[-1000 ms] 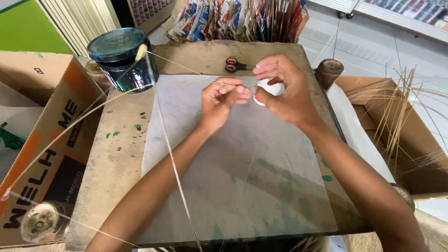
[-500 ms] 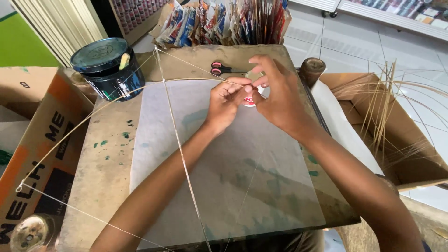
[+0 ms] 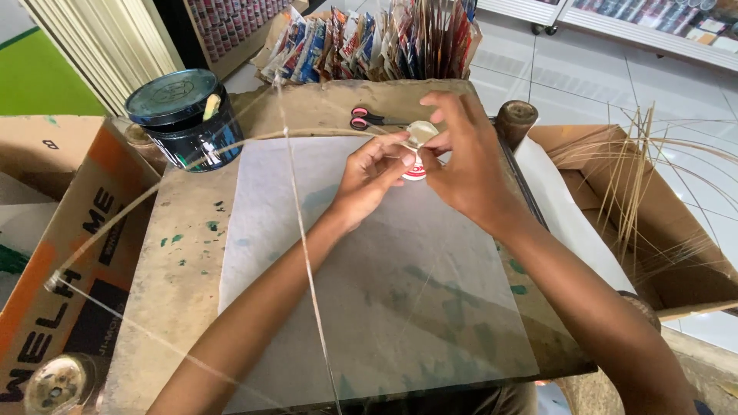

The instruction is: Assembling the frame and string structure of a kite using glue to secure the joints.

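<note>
Both hands are up at the far middle of the counter [image 3: 177,277], a worn brown board spotted with green paint, and they meet over one small thing. The left hand [image 3: 369,180] has its fingers [image 3: 392,150] curled in and pinched on a small round white spool with a red band [image 3: 415,170], while the right hand [image 3: 461,165] closes over the same spool from above and from the right, thumb and fingertips pressed to its pale top. So the spool sits just above the far edge of the pale grey sheet [image 3: 369,292] that covers most of the board, held between the two hands rather than lying flat.

From the left hand's fingers a thin pale strip of cane [image 3: 161,188] sweeps out in a long arc to the left, crossing in front of the dark blue round tin with a stick poking from its lid [image 3: 183,115] and running down over the orange and white cardboard box [image 3: 54,284] beside the counter. A second thin strand [image 3: 307,261] runs nearly straight from the far edge towards the camera, across the sheet and over the left forearm.

Just beyond the hands lies a pair of scissors with red and black handles [image 3: 369,119], close to the spool but not touching it. Right of the counter an open brown cardboard box [image 3: 692,269] holds a loose sheaf of thin straw-coloured sticks [image 3: 630,184]. At the far edge stands a row of colourful packets [image 3: 369,38].
</note>
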